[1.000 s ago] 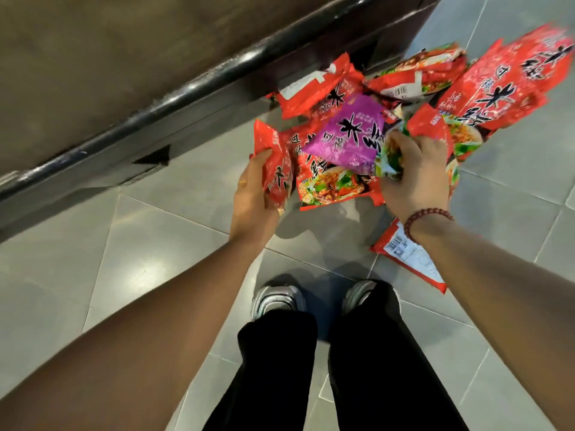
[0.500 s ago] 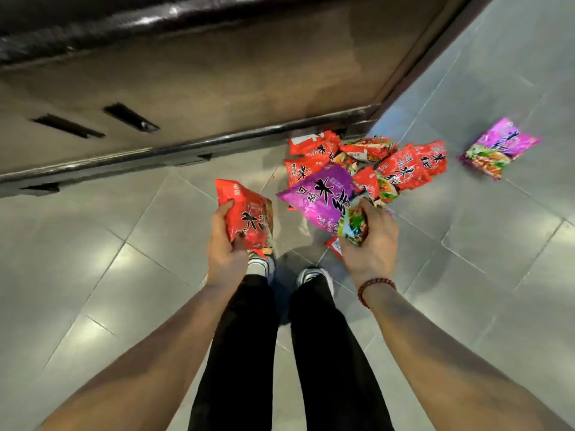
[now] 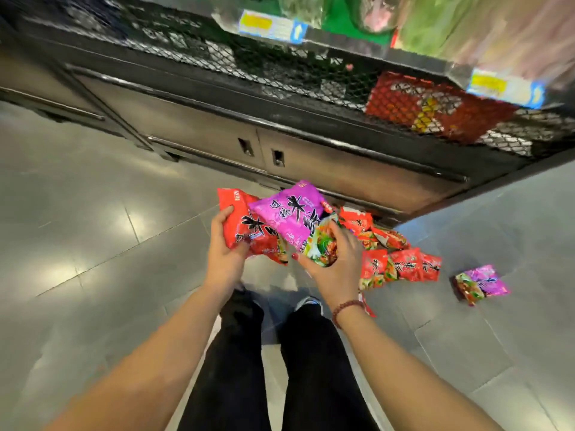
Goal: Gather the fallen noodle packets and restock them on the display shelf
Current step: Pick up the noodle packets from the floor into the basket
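My left hand grips a red noodle packet by its left edge. My right hand holds a purple noodle packet from below, and the purple packet overlaps the red one. Both packets are lifted well above the floor. Several red packets lie in a heap on the tiles just right of my hands. One more purple packet lies alone further right. The display shelf with a black mesh front runs across the top, with a red packet behind the mesh.
A dark cabinet base with two slot handles stands under the shelf. Yellow price tags hang on the upper shelf edge. My legs and shoes are below my hands on the grey tiled floor.
I have risen from the floor with a red packet in my left hand and a purple one in my right. My hands have come together, and the view has tilted up to the shelf.
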A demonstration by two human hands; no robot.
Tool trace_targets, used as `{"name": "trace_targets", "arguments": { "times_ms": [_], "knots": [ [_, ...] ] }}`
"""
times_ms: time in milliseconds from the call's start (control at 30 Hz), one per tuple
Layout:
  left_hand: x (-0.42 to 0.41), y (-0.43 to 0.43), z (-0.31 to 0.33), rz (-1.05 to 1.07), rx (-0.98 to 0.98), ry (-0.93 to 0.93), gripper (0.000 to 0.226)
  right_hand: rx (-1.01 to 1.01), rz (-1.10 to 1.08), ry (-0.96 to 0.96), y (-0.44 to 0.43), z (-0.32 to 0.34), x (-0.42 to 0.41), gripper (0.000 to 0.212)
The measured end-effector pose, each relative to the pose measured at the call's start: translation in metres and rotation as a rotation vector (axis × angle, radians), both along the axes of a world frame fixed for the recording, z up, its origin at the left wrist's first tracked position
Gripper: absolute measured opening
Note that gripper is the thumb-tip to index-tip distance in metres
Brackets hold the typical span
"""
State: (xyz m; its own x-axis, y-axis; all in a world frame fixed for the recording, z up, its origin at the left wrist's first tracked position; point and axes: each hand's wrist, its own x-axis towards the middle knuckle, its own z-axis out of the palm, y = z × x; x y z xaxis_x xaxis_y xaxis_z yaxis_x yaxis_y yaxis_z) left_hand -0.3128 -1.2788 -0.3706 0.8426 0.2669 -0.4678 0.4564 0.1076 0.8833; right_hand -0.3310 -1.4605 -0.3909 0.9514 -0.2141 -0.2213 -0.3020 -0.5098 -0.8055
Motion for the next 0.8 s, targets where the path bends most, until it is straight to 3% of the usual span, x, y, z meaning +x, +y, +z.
{"name": "trace_targets", "arguments": {
  "times_ms": [233,367,600,700,800],
  "knots": [
    [0.007,0.103,0.071,0.23,-0.029,-0.096,0.071,0.069,0.216,-0.175,0.113,0.054,0.047,0.064],
    [0.012,0.176,0.098,0.332,-0.031,-0.15,0.069,0.17,0.336,-0.183,0.192,0.071,0.069,0.05],
    [0.004,0.307,0.109,0.537,-0.007,-0.189,0.072,0.241,0.587,-0.209,0.335,0.085,0.099,0.033],
    [-0.008,0.356,0.107,0.624,0.005,-0.178,0.073,0.291,0.677,-0.155,0.391,0.094,0.107,0.013],
    [-0.022,0.397,0.101,0.725,-0.002,-0.163,0.075,0.229,0.742,-0.133,0.444,0.1,0.119,0.008]
  ]
}}
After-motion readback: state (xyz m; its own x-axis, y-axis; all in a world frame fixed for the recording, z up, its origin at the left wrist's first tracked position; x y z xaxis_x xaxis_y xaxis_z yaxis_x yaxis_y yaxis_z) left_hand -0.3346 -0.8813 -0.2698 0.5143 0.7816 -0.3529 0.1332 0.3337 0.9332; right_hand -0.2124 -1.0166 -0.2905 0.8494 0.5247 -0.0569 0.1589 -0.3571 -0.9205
